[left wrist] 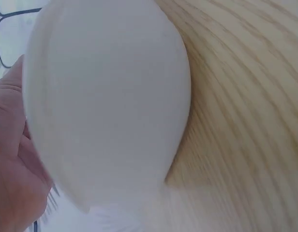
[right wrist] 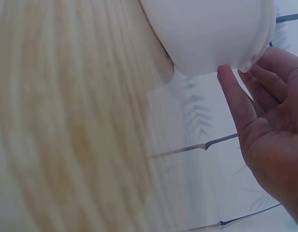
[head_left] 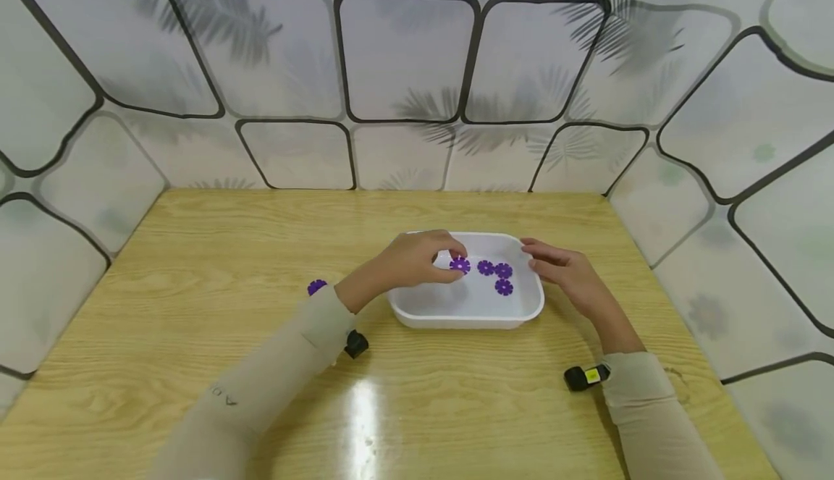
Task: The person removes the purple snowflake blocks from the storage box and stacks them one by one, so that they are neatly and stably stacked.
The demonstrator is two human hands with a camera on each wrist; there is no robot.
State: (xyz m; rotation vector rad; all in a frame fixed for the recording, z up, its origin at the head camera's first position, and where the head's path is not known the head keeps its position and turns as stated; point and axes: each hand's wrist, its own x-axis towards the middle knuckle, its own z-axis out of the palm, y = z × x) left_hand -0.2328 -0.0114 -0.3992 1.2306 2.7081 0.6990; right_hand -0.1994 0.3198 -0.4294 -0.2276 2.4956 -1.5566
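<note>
Fingers and thumb of the left hand (head_left: 409,258) are curled round a purple flower-shaped disc (head_left: 460,266), which appears to be pinched by its edges above the left half of a white tray (head_left: 465,321). Three similar discs (head_left: 504,287) are grouped closely together on the tray's floor, to the right of the pinched one. By the right hand (head_left: 568,271), the tray's right end is touched with extended fingers; in the right wrist view, one fingertip is seen set against the outer wall and others are placed by the rim. The tray is supported by a wood-grained surface (head_left: 247,255), on which a fifth disc (head_left: 316,287) is found left of the tray, partly hidden by the left sleeve (head_left: 329,321). In the left wrist view, the held disc is hidden by the tray's wall. Small black cameras (head_left: 355,344) are worn at both wrists, and the surface is backed by a patterned wall (head_left: 410,60).
</note>
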